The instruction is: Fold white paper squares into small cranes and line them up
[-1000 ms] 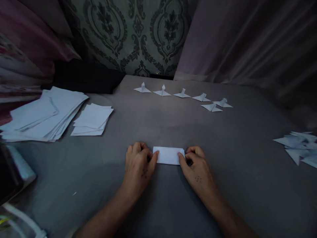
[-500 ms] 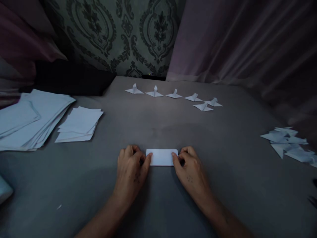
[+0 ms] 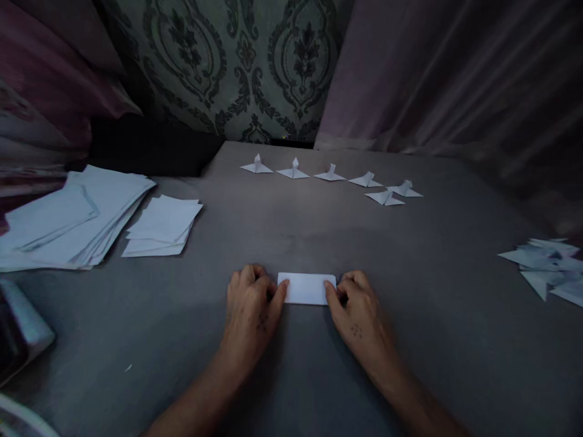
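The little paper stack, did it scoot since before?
No. The little paper stack keeps its spot on the table, beside the big stack, though the camera view shifted.

This looks like a room in a home. The back wall carries an ornate covering (image 3: 246,51) with large dark medallions and leafy scrolls on a grey-green ground, a decorative domestic pattern. Long drapery frames it: a mauve curtain (image 3: 387,73) falls in soft folds on the right, and a deep pink drape (image 3: 59,73) with paler patches hangs on the left. A broad grey surface (image 3: 291,230) reaches back towards the wall and seems covered in cloth; whether it is a table or a bed cannot be told. Dark fabric (image 3: 157,145) lies across its far left corner. The light is dim.
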Demonstrator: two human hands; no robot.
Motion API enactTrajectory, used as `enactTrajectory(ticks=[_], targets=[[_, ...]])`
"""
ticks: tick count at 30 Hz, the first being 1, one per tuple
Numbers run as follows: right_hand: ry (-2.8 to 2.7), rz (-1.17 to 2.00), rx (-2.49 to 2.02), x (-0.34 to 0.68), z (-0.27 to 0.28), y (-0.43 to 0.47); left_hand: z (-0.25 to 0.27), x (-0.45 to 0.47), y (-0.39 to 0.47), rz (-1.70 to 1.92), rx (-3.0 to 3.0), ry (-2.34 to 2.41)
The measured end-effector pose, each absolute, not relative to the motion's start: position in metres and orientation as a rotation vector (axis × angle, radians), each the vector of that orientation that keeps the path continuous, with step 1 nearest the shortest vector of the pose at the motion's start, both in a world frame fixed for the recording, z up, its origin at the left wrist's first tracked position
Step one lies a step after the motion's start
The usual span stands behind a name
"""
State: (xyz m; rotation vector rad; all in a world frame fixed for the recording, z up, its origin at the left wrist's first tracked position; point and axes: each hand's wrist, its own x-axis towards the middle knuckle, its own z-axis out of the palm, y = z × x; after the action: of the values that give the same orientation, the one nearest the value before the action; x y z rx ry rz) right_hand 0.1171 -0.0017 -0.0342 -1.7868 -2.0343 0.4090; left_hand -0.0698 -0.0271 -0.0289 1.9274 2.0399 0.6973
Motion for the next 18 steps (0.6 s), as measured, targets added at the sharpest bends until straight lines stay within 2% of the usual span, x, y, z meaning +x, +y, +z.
enactTrajectory(ticks=[10,15,18], targets=[[-2.027,0.326,-1.679,0.114,-0.03,-0.007,-0.037,-0.067,-0.022,0.505,2.095,2.11],[-2.395,0.375,-1.276,0.117,-0.028,-0.006,-0.031,-0.065,-0.019,0.446,2.418,1.687],[-2.454,0.377,-1.183,0.118,-0.021,-0.008,-0.028,-0.068,-0.022,0.481,2.418,1.592]])
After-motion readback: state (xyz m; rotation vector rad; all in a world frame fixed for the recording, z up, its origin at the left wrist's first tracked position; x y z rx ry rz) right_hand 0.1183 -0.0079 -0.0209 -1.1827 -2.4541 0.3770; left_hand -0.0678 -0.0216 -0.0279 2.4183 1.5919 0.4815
